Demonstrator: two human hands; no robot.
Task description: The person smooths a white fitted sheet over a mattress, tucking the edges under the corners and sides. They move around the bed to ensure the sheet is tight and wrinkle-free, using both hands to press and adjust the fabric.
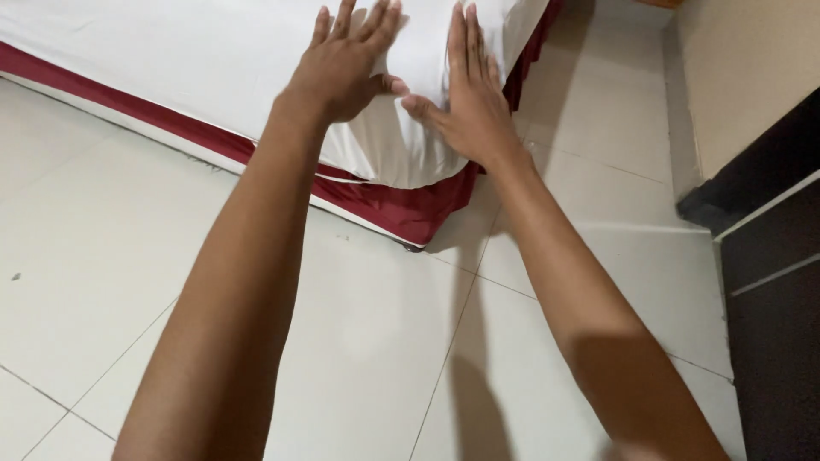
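While both arms stretch forward, the left hand [342,64] lies flat on the white sheet [213,60] at the corner of the bed [401,209] — fingers spread, its grip fully open and closed on nothing. Just beside it, the right hand [470,98] presses palm-down on the same corner, fingers straight, likewise holding nothing. Below the sheet hangs a dark red bed skirt [410,213] — reaching the pale tiled floor [367,341].

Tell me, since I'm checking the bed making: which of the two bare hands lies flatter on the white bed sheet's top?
The left hand: its spread fingers lie on top of the white bed sheet. The right hand presses the corner's side instead.
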